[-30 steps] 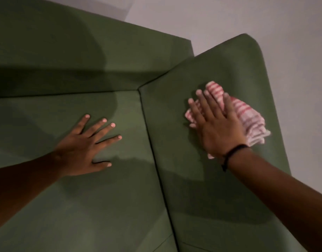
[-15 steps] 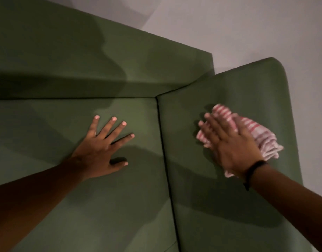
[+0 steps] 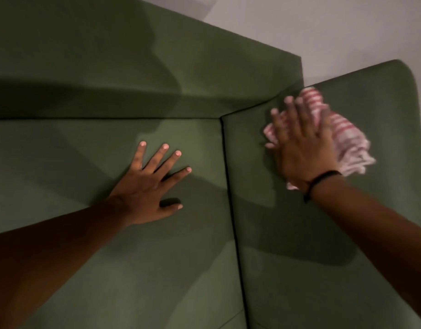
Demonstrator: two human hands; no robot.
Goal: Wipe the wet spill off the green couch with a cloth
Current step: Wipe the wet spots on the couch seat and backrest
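The green couch (image 3: 86,269) fills most of the view. My right hand (image 3: 299,148), blurred by motion, presses flat on a crumpled red-and-white striped cloth (image 3: 347,136) on the couch's broad right armrest (image 3: 299,269), near its far end. A black band circles that wrist. My left hand (image 3: 150,188) lies flat on the seat cushion with fingers spread and nothing in it. No wet patch can be made out in the dim light.
The backrest (image 3: 133,67) rises behind the seat. A dark seam (image 3: 230,198) divides seat from armrest. A pale wall (image 3: 335,27) lies beyond the backrest and to the right of the armrest. Shadows of my arms fall on the couch.
My right hand has pushed the cloth along the armrest toward its far end. The view has shifted, and my left hand stays planted on the seat.
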